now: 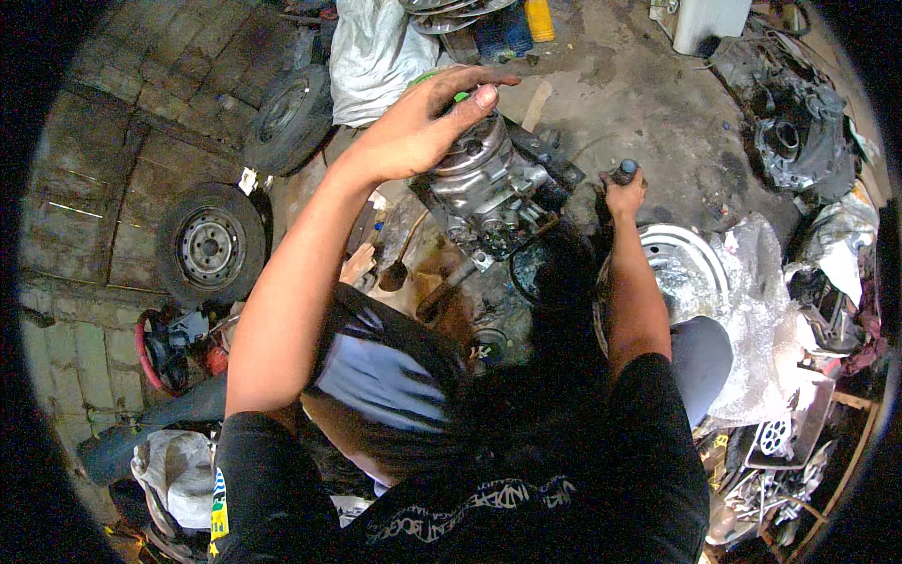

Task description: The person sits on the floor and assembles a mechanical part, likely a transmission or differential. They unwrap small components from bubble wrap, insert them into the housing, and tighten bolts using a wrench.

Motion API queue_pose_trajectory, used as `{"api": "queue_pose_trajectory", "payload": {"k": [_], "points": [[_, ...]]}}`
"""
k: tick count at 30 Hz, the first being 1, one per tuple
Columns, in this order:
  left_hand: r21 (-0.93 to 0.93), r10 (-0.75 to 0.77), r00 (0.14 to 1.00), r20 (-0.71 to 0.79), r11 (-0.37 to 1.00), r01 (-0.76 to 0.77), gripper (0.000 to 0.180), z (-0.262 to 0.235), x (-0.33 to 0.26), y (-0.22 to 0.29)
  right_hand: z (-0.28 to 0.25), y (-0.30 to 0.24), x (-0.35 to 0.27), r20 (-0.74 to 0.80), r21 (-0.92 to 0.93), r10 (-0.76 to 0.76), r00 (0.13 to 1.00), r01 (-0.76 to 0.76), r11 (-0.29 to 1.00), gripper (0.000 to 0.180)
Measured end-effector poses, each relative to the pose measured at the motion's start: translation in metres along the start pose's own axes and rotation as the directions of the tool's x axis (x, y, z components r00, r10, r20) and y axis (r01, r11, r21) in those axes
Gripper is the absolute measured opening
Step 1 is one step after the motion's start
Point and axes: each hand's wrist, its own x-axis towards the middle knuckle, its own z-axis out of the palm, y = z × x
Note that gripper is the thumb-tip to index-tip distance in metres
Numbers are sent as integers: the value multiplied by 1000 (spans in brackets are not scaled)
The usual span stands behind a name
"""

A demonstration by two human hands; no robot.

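A greasy cast-metal machine housing [484,174], like a gearbox, stands on the floor in front of me. My left hand [423,122] spreads over its far upper end, fingers stretched out and thumb apart. Something green [460,96] shows beneath that palm; most of it is hidden. To the right of the housing, my right hand [625,195] is closed round a dark round-ended tool handle [625,169]. The rest of that tool cannot be made out.
Two wheels with tyres [209,242] lean by the left wall. A bare wheel rim [681,254] and clear plastic sheeting [752,329] lie beside my right knee. A white sack [376,61] is behind the housing; a large dirty casing [799,136] sits far right.
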Motion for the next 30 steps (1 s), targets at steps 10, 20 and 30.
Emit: {"api": "queue_pose_trajectory", "payload": {"k": [10,20,30], "points": [[-35,-117,993,36,992,118,58,-1,-5,-3,-44,-31,-31,18,23,214,977,-214,977,71],[82,-113,994,-2,990,112,60,4,3,-18,-185,-134,-7,-508,608,-249,825,548,575,27],[81,-80,991,-110,993,89,73,7,-4,-15,-361,-186,-172,-72,225,-379,922,385,895,53]]}}
